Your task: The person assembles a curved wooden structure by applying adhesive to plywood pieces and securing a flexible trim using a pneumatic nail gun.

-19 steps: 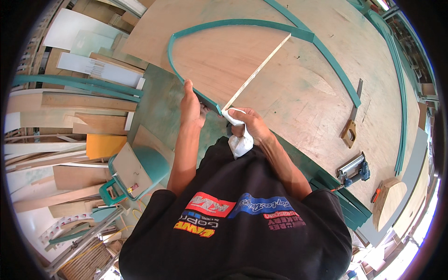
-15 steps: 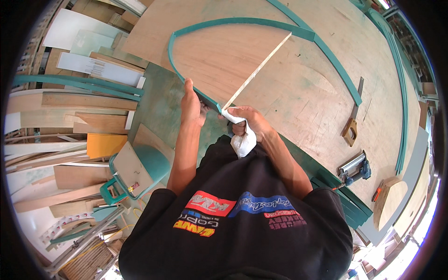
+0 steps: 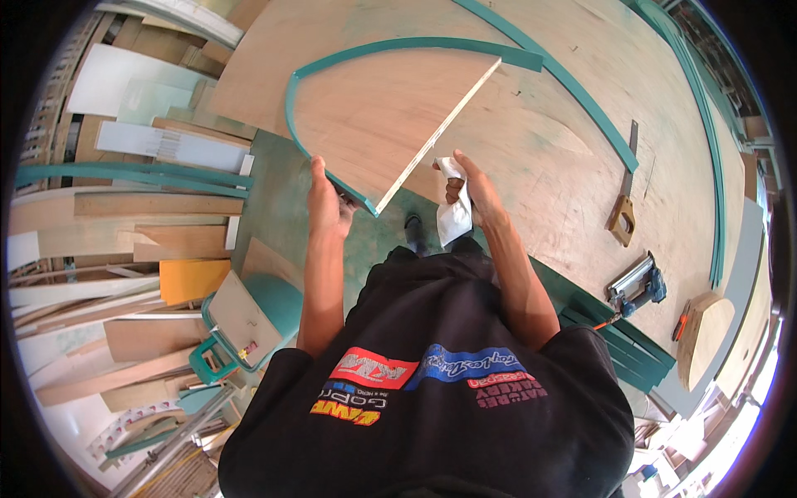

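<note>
A curved wooden panel lies over the worktable with its near corner jutting past the table's edge. Teal edging runs round its curved side, and the strip's far end sticks out beyond the panel. The straight side shows a bare, pale edge. My left hand grips the teal-edged side close to the near corner, thumb on top and fingers partly hidden beneath. To the right of the straight edge, my right hand is closed round a crumpled white cloth, which hangs down from it, apart from the panel.
On the worktable lie a teal strip, a handsaw, a nail gun and an orange-handled tool beside a rounded wooden block. Long teal strips line the right. Stacked boards and a chair stand left.
My right hand has left the panel's near corner, moving right and away from me with the cloth. The panel and my left hand sit slightly lower and further left in view.
</note>
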